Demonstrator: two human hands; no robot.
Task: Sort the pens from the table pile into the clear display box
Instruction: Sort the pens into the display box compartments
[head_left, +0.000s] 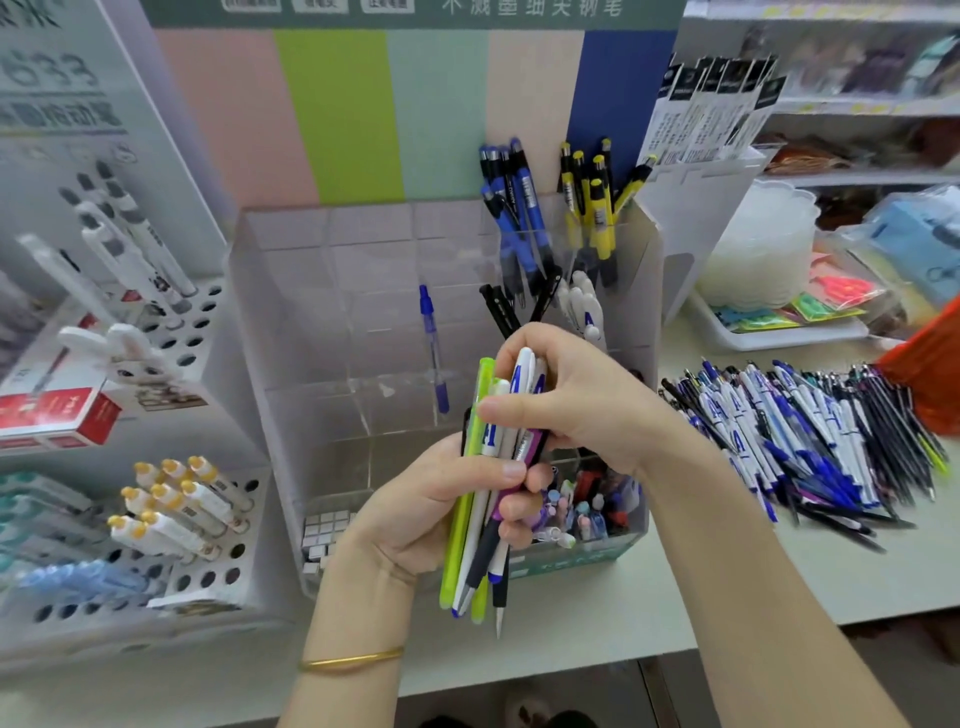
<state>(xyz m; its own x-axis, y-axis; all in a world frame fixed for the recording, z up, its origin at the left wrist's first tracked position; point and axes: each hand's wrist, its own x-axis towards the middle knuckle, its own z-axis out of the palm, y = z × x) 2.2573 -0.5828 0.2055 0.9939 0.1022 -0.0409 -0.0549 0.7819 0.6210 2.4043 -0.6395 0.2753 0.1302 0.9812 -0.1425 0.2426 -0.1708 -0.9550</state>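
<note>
Over box (332, 291) front: pens (458, 519) in L grip (415, 504), R grip (571, 400) on tops.

The pens (467, 566) I hold are smooth glossy plastic, the display box (332, 291) is clear shiny plastic, the desk (727, 587) looks matt and smooth, and my bangle (350, 661) is polished gold-coloured metal.

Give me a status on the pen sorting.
Left hand grips pen bundle. Right hand pinches its tops. Box partly filled, pile to its right. Nothing blocks the box.
</note>
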